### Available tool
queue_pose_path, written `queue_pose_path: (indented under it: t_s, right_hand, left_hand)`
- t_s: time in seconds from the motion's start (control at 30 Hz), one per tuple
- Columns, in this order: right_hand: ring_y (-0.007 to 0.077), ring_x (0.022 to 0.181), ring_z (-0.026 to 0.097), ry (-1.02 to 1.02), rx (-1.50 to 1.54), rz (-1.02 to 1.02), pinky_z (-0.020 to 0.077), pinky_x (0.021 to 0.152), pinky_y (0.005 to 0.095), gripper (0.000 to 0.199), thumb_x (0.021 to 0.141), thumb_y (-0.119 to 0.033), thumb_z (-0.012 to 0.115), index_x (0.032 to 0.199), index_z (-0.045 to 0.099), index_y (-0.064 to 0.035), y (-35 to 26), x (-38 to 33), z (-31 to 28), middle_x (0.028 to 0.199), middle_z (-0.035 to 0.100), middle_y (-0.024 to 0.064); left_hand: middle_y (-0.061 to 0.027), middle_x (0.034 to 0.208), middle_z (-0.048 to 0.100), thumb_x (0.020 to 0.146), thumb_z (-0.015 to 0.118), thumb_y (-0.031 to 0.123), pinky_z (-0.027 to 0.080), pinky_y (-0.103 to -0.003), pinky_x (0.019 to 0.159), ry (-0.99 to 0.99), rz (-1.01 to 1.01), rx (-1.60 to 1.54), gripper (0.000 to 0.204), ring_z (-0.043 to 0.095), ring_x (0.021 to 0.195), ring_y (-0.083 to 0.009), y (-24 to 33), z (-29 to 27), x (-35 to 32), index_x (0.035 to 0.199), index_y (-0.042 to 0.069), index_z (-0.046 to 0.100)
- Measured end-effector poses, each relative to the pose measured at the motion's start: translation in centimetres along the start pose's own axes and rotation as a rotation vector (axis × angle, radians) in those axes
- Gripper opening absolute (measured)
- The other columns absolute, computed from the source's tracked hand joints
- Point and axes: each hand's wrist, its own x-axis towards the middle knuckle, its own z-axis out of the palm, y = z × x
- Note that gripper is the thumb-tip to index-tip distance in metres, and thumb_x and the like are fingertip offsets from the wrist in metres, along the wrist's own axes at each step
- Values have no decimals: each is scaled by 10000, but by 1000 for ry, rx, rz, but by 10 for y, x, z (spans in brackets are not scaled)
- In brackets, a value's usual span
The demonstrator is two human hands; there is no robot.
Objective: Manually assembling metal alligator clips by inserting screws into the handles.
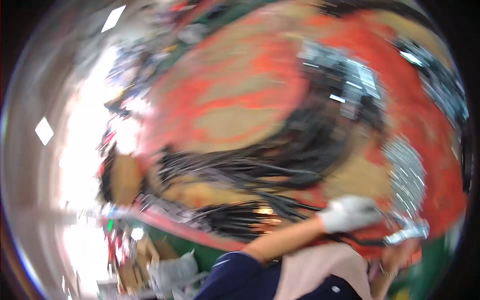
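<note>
Motion smears the whole picture. My left hand (350, 214), in a white glove, reaches across to the right over the table's near edge. Its fingertips are blurred beside a shiny silver piece (407, 232), and I cannot tell whether they touch it. My right hand (401, 254), bare with a band at the wrist, is just below that silver piece and appears closed on it. A thin black cable (362, 242) runs from under my left forearm toward the silver piece. Above it lies a bundle of silvery strands or small parts (406, 175).
Black cables (305, 150) curve across the worn red and tan table (240, 122), with silvery ends (345, 75) at the far side. Another cable bundle (225, 220) with copper-coloured parts (266, 217) lies near me. Cardboard boxes (131, 277) and a pale plastic bag (172, 272) stand lower left.
</note>
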Motion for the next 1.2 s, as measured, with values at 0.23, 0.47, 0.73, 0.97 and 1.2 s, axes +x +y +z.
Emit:
queue_pose_path:
  t_s: [0.23,0.47,0.73,0.97,1.2]
  right_hand:
    - [314,942,599,-273,-1104,-892,536,817,439,455,942,-138,598,1335,432,18,-14,36,-22,1124,570,215]
    - [284,983,595,-202,78,9,513,866,417,508,937,-256,599,1360,428,-31,-15,32,-25,1188,576,149]
    - [191,919,622,129,148,138,522,703,331,426,994,-299,474,1353,434,-73,-25,28,15,1103,638,87]
    - [121,1055,545,-198,97,175,466,886,297,518,892,8,577,1379,402,-19,-38,21,14,1243,529,50]
    - [174,1143,547,-204,149,167,452,982,367,521,924,-69,616,1385,381,-11,-41,16,9,1273,529,82]
  left_hand:
    - [-155,979,678,913,556,251,506,-446,784,109,93,72,260,651,896,-368,11,11,-8,1140,140,616]
    - [-168,920,674,916,547,252,513,-464,749,173,147,88,246,655,860,-367,14,25,-12,1115,129,623]
    - [-159,925,685,935,547,299,544,-454,713,150,182,191,257,675,808,-358,9,19,11,1068,117,671]
    - [-156,953,699,961,557,224,523,-356,794,72,42,-71,297,691,885,-277,14,9,-2,1184,39,619]
    - [-129,941,699,966,554,218,509,-310,788,-74,-109,-183,326,676,855,-194,21,13,5,1219,19,603]
